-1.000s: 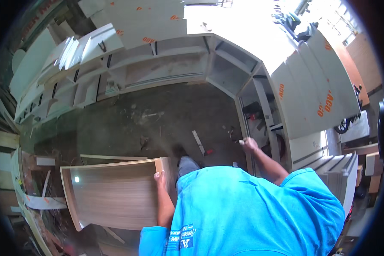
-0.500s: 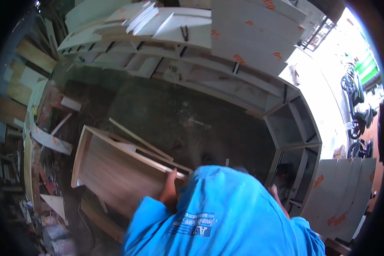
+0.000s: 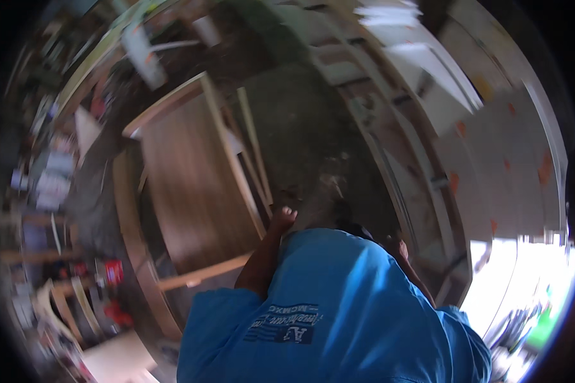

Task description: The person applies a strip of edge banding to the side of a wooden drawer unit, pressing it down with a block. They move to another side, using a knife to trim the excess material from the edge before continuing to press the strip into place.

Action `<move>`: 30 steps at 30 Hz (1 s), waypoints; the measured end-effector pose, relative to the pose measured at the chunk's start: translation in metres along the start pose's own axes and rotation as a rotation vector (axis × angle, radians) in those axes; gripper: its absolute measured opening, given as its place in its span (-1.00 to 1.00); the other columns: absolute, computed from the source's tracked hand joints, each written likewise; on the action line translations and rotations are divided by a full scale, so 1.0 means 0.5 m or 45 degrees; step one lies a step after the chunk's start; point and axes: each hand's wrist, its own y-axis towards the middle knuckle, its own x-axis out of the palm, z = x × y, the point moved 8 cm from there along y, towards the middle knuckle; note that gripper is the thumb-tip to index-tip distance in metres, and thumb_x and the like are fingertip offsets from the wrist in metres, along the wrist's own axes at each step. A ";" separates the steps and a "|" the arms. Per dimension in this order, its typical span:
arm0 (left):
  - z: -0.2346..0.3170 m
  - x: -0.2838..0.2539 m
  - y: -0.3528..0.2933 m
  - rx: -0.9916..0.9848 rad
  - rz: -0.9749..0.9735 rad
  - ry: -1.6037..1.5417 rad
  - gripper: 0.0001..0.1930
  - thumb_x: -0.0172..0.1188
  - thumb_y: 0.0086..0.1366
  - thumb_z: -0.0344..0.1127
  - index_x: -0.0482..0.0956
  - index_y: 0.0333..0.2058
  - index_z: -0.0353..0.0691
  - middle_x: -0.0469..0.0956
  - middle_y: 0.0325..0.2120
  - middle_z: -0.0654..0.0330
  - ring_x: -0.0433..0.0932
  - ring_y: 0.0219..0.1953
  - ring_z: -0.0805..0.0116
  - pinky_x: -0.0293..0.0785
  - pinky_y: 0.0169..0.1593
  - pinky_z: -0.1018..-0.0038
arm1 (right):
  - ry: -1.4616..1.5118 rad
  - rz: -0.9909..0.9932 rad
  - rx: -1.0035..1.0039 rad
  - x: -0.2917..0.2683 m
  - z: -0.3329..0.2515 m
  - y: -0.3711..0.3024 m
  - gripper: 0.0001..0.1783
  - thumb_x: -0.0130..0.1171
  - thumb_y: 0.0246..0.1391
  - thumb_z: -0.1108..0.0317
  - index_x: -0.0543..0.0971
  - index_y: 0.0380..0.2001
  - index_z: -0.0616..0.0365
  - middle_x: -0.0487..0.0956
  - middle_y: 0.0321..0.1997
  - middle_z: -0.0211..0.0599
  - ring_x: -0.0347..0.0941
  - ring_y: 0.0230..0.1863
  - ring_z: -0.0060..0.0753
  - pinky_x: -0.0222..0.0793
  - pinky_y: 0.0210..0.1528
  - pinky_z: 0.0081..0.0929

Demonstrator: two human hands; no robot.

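Observation:
My left hand (image 3: 284, 218) is just past the right edge of a framed wooden panel (image 3: 191, 185), its fingers curled and nothing visible in them. My left forearm crosses near the panel's lower right corner. The panel has a brown wood-grain face and a pale wooden rim, and it lies tilted over the floor. My right hand (image 3: 402, 249) hangs to the right of my blue shirt (image 3: 358, 287), partly in shadow; its fingers are too blurred to read.
Thin wooden strips (image 3: 252, 137) lie along the panel's right side. A long pale shelf frame (image 3: 390, 159) runs down the right, beside large printed boards (image 3: 498, 166). Boards and scraps crowd the left, with a wooden plank (image 3: 134, 236) next to the panel.
My view has swung left, so the panel and shelf frame appear rotated. My left hand has come off the panel's edge, which it was gripping before.

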 end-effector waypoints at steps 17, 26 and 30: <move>0.062 0.408 -0.663 -1.816 0.440 -1.298 -0.46 0.29 0.16 0.09 0.70 -0.23 -0.38 0.70 -0.23 -0.11 0.71 -0.20 -0.03 0.62 -0.14 0.12 | -1.342 -0.068 -1.161 -0.179 -0.538 0.575 -0.50 0.05 0.27 -0.01 0.65 -0.19 0.29 0.68 -0.15 0.15 0.66 -0.18 0.19 0.56 -0.11 -0.02; 0.199 0.626 -0.848 -1.882 0.440 -1.296 -0.51 0.25 0.20 0.09 0.74 -0.17 -0.27 0.68 -0.09 -0.08 0.65 -0.01 -0.14 0.55 0.05 0.07 | -1.626 -0.240 -2.456 0.213 -0.768 0.124 -0.46 0.24 0.13 0.09 0.53 0.12 0.12 0.60 0.01 -0.04 0.61 -0.28 -0.04 0.53 -0.16 -0.07; 0.226 0.643 -0.944 -2.138 0.617 -1.393 -0.44 0.22 0.22 0.14 0.71 -0.09 -0.28 0.65 -0.02 -0.08 0.60 0.09 -0.14 0.53 0.11 0.07 | -0.869 -0.880 -1.759 0.324 -0.796 -0.114 -0.46 0.21 0.04 0.31 0.49 0.14 0.13 0.54 0.09 0.10 0.55 0.05 0.06 0.44 0.09 -0.13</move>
